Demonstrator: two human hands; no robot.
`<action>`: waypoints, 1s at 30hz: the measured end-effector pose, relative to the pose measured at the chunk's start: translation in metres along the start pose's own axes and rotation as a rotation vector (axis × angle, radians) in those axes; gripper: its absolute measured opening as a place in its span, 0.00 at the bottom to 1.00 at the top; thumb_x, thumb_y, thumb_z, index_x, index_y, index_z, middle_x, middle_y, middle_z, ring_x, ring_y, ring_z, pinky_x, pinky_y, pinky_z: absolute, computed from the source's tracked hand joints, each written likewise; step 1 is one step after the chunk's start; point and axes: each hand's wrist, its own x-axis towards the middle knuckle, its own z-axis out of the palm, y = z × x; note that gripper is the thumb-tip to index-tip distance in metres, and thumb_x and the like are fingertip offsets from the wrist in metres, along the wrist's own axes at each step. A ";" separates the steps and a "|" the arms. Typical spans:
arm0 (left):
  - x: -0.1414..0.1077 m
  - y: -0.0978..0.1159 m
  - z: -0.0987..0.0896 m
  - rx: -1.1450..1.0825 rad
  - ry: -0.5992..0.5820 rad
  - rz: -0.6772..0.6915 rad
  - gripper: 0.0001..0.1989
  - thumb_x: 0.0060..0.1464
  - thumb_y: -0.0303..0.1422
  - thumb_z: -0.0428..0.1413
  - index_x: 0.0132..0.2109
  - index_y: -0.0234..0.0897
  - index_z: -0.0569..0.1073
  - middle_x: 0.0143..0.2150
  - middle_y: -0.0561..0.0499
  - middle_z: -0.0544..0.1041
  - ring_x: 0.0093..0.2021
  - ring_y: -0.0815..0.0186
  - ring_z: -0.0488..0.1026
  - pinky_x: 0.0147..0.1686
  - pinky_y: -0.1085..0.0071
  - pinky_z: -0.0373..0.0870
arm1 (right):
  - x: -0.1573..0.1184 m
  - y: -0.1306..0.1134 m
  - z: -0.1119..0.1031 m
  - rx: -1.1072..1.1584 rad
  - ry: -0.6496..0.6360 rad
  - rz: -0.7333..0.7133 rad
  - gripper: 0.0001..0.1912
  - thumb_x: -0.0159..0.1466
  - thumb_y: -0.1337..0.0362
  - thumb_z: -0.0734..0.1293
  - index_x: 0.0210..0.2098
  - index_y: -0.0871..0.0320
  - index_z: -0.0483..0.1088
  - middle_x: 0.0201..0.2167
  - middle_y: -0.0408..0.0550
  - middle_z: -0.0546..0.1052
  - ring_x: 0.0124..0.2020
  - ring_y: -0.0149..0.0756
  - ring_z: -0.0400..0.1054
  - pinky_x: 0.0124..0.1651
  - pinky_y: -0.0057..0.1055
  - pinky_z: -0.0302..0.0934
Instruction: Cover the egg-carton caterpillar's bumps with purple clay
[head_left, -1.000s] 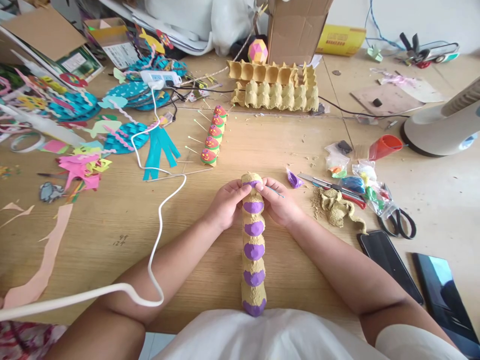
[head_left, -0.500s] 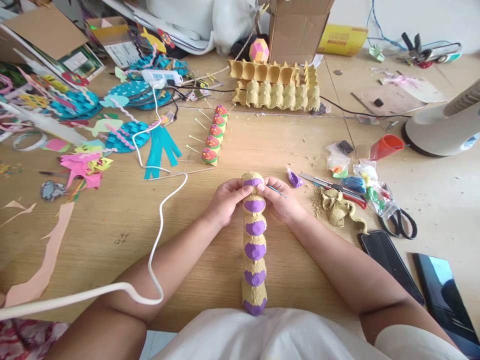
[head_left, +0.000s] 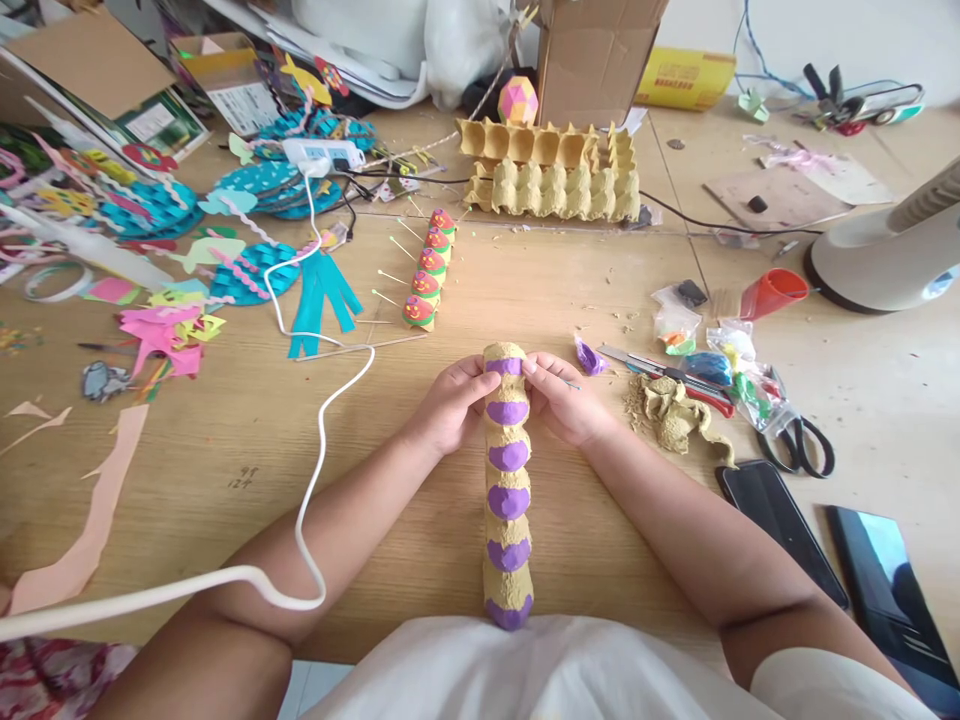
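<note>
A long egg carton strip point(head_left: 507, 436) lies lengthwise before me, its far end between my hands. Purple clay patches point(head_left: 509, 457) cover parts of its several bumps. My left hand point(head_left: 457, 400) grips the far end from the left, thumb on top by the farthest patch. On the other side, my right hand point(head_left: 559, 398) has its thumb and fingertips at the patch's right edge. A thin dark stick point(head_left: 571, 385) is held in that hand, with most of it hidden by the fingers. A lump of purple clay point(head_left: 590, 356) in wrap lies just beyond my right hand.
A decorated carton caterpillar point(head_left: 427, 270) and carton pieces point(head_left: 566, 190) lie farther back. To the right are a utility knife point(head_left: 667, 375), scissors point(head_left: 799, 447) and a phone point(head_left: 780, 530). A white cable point(head_left: 321, 450) crosses over my left forearm.
My right thumb and fingers have shifted slightly right, to the strip's edge. The stick has turned and less of it shows. My left hand stays almost still.
</note>
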 end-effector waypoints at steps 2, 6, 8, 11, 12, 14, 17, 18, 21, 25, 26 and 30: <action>-0.001 0.000 0.002 0.004 0.002 -0.003 0.23 0.46 0.47 0.75 0.40 0.35 0.81 0.32 0.50 0.79 0.30 0.67 0.74 0.31 0.70 0.72 | 0.001 0.003 0.000 -0.039 0.025 0.001 0.24 0.54 0.43 0.82 0.29 0.55 0.73 0.23 0.37 0.67 0.26 0.29 0.59 0.33 0.30 0.56; -0.001 -0.001 0.006 0.015 0.066 -0.005 0.24 0.47 0.50 0.74 0.39 0.35 0.80 0.30 0.52 0.77 0.28 0.69 0.72 0.29 0.71 0.69 | 0.000 0.005 0.003 -0.094 0.054 -0.018 0.25 0.53 0.44 0.82 0.29 0.55 0.71 0.24 0.37 0.67 0.27 0.29 0.58 0.32 0.29 0.53; 0.000 -0.002 0.008 0.025 0.107 -0.015 0.24 0.45 0.50 0.75 0.38 0.35 0.80 0.30 0.52 0.77 0.27 0.69 0.72 0.28 0.72 0.67 | -0.002 0.004 0.007 -0.121 0.082 -0.035 0.25 0.52 0.45 0.83 0.28 0.55 0.71 0.24 0.36 0.66 0.27 0.29 0.56 0.31 0.29 0.51; 0.001 -0.003 0.009 0.058 0.145 -0.019 0.23 0.44 0.49 0.75 0.35 0.35 0.80 0.28 0.53 0.78 0.26 0.70 0.71 0.28 0.72 0.66 | -0.004 0.002 0.011 -0.128 0.097 -0.056 0.25 0.52 0.46 0.83 0.27 0.55 0.70 0.23 0.36 0.64 0.27 0.29 0.55 0.31 0.29 0.49; 0.001 -0.003 0.009 0.076 0.157 -0.006 0.23 0.44 0.49 0.76 0.34 0.35 0.80 0.28 0.53 0.78 0.26 0.70 0.71 0.28 0.72 0.67 | -0.004 0.001 0.012 -0.126 0.095 -0.057 0.25 0.52 0.47 0.83 0.27 0.55 0.70 0.23 0.36 0.64 0.27 0.29 0.55 0.31 0.29 0.49; 0.002 -0.005 0.007 0.114 0.182 0.035 0.23 0.43 0.48 0.76 0.33 0.34 0.80 0.29 0.52 0.79 0.28 0.70 0.72 0.30 0.71 0.67 | -0.004 0.001 0.012 -0.121 0.089 -0.052 0.25 0.52 0.47 0.84 0.26 0.55 0.70 0.23 0.36 0.64 0.27 0.29 0.55 0.32 0.29 0.50; 0.002 -0.007 0.003 0.153 0.205 0.082 0.22 0.41 0.47 0.77 0.32 0.35 0.80 0.31 0.52 0.81 0.30 0.69 0.73 0.33 0.71 0.68 | -0.004 0.000 0.012 -0.108 0.076 -0.040 0.25 0.51 0.47 0.84 0.26 0.55 0.69 0.23 0.36 0.64 0.27 0.29 0.56 0.34 0.30 0.53; 0.002 -0.008 0.001 0.160 0.208 0.094 0.22 0.41 0.47 0.77 0.32 0.35 0.80 0.30 0.52 0.80 0.30 0.69 0.73 0.33 0.71 0.68 | -0.005 0.000 0.012 -0.101 0.070 -0.035 0.25 0.50 0.47 0.84 0.26 0.55 0.69 0.23 0.36 0.65 0.28 0.29 0.57 0.34 0.30 0.54; 0.002 -0.010 -0.002 0.191 0.213 0.139 0.20 0.42 0.45 0.77 0.30 0.35 0.80 0.28 0.54 0.78 0.29 0.70 0.72 0.32 0.71 0.67 | -0.006 -0.001 0.014 -0.065 0.057 -0.020 0.26 0.50 0.45 0.84 0.26 0.55 0.70 0.24 0.37 0.68 0.28 0.30 0.59 0.34 0.30 0.56; 0.002 -0.011 -0.004 0.243 0.212 0.182 0.19 0.43 0.44 0.77 0.30 0.35 0.80 0.29 0.53 0.79 0.29 0.69 0.72 0.32 0.71 0.67 | -0.007 -0.004 0.018 -0.021 0.044 -0.017 0.27 0.49 0.44 0.84 0.26 0.55 0.70 0.24 0.38 0.69 0.28 0.30 0.61 0.33 0.30 0.56; 0.002 -0.011 -0.005 0.253 0.212 0.187 0.19 0.43 0.44 0.77 0.30 0.35 0.80 0.28 0.53 0.79 0.29 0.69 0.72 0.31 0.72 0.67 | -0.008 -0.004 0.018 -0.014 0.042 -0.018 0.27 0.49 0.44 0.84 0.26 0.55 0.70 0.24 0.38 0.69 0.28 0.30 0.61 0.33 0.30 0.56; 0.003 -0.013 -0.007 0.272 0.205 0.193 0.18 0.44 0.42 0.76 0.30 0.35 0.80 0.28 0.53 0.79 0.29 0.70 0.71 0.31 0.72 0.67 | -0.007 -0.004 0.018 -0.005 0.036 -0.017 0.26 0.50 0.45 0.84 0.26 0.55 0.71 0.24 0.38 0.70 0.27 0.29 0.61 0.32 0.30 0.56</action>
